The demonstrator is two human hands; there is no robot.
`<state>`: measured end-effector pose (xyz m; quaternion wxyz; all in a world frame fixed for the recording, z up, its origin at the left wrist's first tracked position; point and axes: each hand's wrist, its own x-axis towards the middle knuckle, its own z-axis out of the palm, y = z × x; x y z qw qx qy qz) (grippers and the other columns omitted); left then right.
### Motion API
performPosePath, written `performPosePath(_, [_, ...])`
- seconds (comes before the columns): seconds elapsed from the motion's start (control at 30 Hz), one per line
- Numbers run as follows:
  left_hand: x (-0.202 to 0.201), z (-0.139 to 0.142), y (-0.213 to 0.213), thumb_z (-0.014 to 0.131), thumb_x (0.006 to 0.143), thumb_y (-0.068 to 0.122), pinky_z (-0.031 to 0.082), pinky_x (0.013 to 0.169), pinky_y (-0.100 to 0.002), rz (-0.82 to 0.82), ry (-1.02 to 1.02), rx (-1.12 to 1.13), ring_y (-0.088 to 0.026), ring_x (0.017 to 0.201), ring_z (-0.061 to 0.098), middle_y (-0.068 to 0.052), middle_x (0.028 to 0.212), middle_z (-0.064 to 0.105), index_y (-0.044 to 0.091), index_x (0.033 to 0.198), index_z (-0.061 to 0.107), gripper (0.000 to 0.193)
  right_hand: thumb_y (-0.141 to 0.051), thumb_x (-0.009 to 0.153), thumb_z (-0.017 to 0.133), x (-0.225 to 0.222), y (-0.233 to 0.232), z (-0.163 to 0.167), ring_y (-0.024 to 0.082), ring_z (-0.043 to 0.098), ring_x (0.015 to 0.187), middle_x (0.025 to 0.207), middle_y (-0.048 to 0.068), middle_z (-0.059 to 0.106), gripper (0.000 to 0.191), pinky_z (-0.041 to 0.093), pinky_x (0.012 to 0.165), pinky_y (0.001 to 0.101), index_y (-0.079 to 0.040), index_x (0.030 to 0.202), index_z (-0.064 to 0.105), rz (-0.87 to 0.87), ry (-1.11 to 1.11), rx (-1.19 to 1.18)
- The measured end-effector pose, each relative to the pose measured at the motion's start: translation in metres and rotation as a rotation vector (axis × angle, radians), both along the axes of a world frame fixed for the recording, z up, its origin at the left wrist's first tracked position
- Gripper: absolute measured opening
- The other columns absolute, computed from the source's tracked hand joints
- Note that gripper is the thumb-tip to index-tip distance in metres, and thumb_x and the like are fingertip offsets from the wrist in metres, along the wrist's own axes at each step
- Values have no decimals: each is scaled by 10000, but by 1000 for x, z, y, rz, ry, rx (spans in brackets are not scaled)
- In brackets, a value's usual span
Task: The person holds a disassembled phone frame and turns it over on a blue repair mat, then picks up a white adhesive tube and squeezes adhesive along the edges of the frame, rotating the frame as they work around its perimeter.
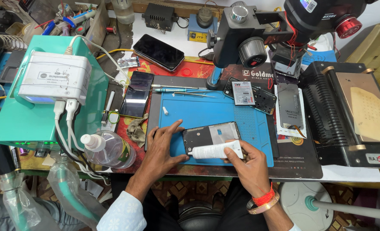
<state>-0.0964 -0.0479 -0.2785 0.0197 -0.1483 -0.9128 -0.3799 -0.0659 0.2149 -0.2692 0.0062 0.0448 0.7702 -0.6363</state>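
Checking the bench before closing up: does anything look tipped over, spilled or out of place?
The clear plastic bottle lies on its side at the desk's front edge, left of the left hand; no spill shows. Nothing else stands out.

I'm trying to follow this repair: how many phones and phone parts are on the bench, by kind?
Whole phones, dark screens: 2
Bare frame under the left hand: 1
Opened phone body: 1
Back cover: 1
Glue tube in the right hand: 1
Total: 6
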Motion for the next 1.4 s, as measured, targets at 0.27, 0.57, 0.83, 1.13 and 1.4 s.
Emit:
performPosePath(0.27, [0,2,-1,959,579,276,167,1215,-534,-4,14,-4,-252,1325,487,-26,1360,633,180,1528,319,1149,-188,902,734,-3,2,0,129,746,759,918,92,789,328,605,685,273,31,1146,732,-2,-35,-10])
performPosePath(0.57, [0,3,0,962,570,259,166,1216,-530,-2,11,6,-252,1329,486,-31,1358,634,188,1527,326,1152,-196,905,730,-13,6,8,122,751,782,921,87,792,310,630,710,270,29,1118,742,68,-41,-6])
performPosePath(0.83, [1,3,2,957,581,253,166,1222,-527,4,-6,13,-261,1334,482,-29,1348,637,193,1532,325,1143,-177,898,735,-33,11,32,120,750,802,895,80,802,277,610,699,275,10,1100,767,180,-5,180])
performPosePath(1.13, [1,2,2,954,590,241,151,1217,-536,-4,5,22,-259,1346,469,-26,1350,636,194,1532,328,1133,-169,903,731,-43,12,34,118,736,775,880,83,795,275,603,690,274,19,1102,751,253,19,199])
performPosePath(1.4, [4,1,1,943,600,223,187,1205,-527,-19,78,24,-257,1331,486,-30,1363,628,190,1519,360,1089,-167,904,728,-43,9,33,110,734,803,907,77,794,273,612,706,277,17,1104,746,230,45,182])
